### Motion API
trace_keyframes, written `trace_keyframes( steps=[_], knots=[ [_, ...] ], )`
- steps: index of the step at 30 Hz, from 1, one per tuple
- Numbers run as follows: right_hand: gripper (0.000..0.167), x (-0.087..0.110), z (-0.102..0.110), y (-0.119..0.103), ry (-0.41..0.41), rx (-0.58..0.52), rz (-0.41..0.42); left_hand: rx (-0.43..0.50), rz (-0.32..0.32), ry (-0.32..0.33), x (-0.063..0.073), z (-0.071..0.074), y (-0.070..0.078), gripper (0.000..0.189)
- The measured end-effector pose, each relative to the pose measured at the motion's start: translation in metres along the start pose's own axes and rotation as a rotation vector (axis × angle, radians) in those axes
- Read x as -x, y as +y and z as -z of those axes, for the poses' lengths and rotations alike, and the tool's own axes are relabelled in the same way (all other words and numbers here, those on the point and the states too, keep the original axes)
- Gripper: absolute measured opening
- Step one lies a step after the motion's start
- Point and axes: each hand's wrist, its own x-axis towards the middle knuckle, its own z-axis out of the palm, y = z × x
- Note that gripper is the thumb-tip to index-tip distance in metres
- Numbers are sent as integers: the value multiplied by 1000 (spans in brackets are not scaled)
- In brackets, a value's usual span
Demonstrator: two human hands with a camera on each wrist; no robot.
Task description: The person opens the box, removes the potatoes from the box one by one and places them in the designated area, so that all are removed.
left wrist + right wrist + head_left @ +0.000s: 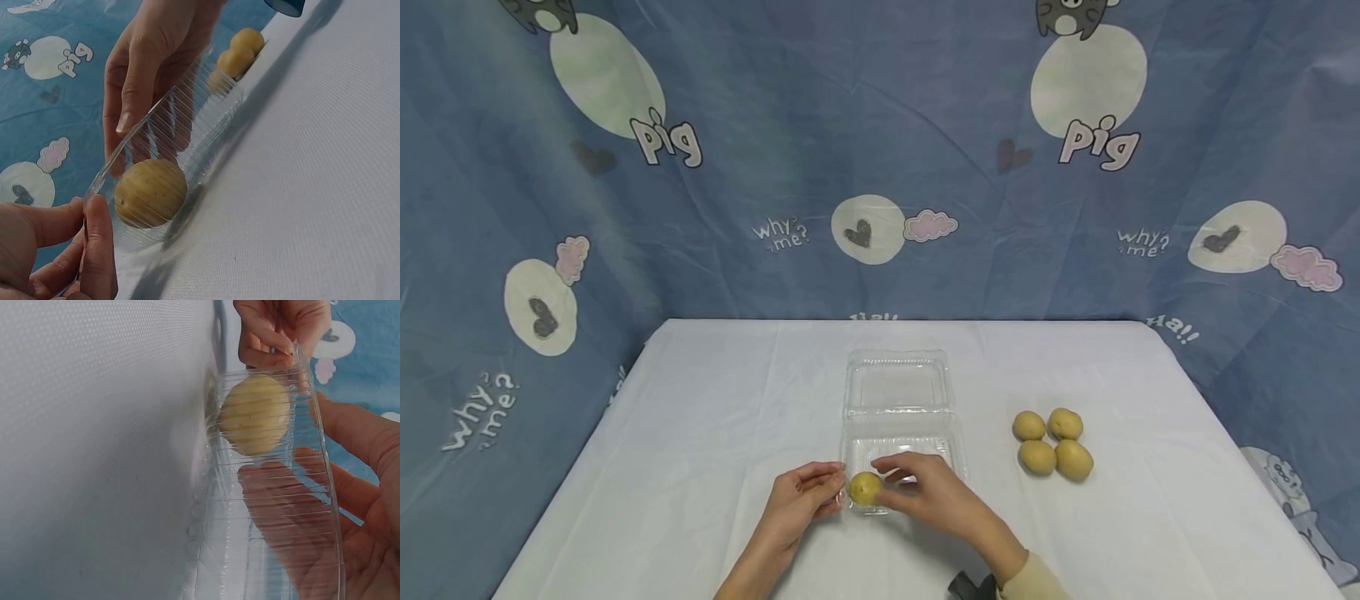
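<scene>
A clear plastic clamshell box (904, 429) lies opened on the table, its lid folded toward the back. In its near left corner sits one round yellow potato (865, 489), visible through the ribbed wall in both wrist views. My left hand (808, 500) pinches the box's left rim between thumb and fingers, beside the potato. Over the tray, my right hand (928, 492) has its fingers loosely extended, the fingertips just right of the potato. The right wrist view shows a gap between those fingers (269, 506) and the potato (256, 415).
Several more yellow potatoes (1037, 457) sit in a close group to the right of the box. A white cloth (715, 400) covers the table. Behind it hangs a blue printed curtain (880, 150). A dark object (972, 587) shows by the right sleeve.
</scene>
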Motion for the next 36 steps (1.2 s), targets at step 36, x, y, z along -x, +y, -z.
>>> trace_keyframes(
  steps=[36],
  knots=[
    [43, -25, -3, 4, -108, 96, -84, -1, -6, -6, 0, 1, 0, 34]
  ],
)
